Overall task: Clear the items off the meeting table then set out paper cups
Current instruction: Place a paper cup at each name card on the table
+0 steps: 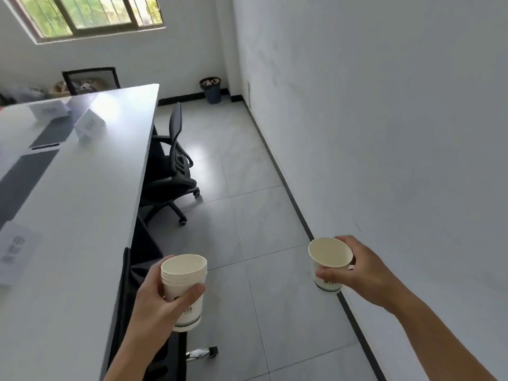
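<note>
My left hand (162, 301) grips a stack of several nested white paper cups (184, 281), held upright over the floor beside the table's right edge. My right hand (360, 270) holds a single white paper cup (330, 259), tilted so its mouth faces me, out near the right wall. The long white meeting table (90, 193) stretches away on the left. On it stand white folded name cards (89, 125), another name card (49, 110) farther back, and a sheet of paper (16, 251) lies near the front left.
A black office chair (171, 171) is pushed against the table's right side; another chair back (126, 298) is just below my left hand. A full waste bin (211, 89) stands in the far corner. Grey tiled floor runs between table and wall.
</note>
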Available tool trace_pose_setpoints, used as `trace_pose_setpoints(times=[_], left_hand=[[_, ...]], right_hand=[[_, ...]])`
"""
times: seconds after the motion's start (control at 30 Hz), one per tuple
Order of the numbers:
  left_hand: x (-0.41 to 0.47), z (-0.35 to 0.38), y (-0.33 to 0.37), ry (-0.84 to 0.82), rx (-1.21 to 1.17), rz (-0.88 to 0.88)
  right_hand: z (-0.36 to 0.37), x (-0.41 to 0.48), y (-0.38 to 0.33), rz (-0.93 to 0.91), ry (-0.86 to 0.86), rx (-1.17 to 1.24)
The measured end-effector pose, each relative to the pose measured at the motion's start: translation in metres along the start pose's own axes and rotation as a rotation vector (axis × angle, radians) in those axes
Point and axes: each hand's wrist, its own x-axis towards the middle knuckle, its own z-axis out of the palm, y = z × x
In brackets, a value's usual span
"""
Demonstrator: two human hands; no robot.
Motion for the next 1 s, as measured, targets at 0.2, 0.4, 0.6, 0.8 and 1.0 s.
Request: trace_pose_setpoints(times=[0.2, 0.4, 0.6, 0.8, 1.0], left_hand=[[0.077, -0.014, -0.013, 0.167, -0.043, -0.104], [0.203, -0.024, -0.007, 0.276, -0.092, -0.1], [0.329, -0.041, 0.032, 0.224, -0.105, -0.04], [0.39, -0.085, 0.028, 0.381, -0.109, -0.083], [0.438, -0.118, 0.006, 0.639, -0.122, -0.186]], right_hand=[[0.001, 0.119, -0.031, -0.039, -0.117, -0.028], [0.006, 0.248, -0.085, -0.09, -0.158, -0.089], [0.018, 0.362, -0.164, -0.175, -0.19, -0.121], [0.064, 0.466, -0.201, -0.164, -0.364, -0.169], [0.12, 0.594, -0.249, -0.253, -0.52, -0.198]])
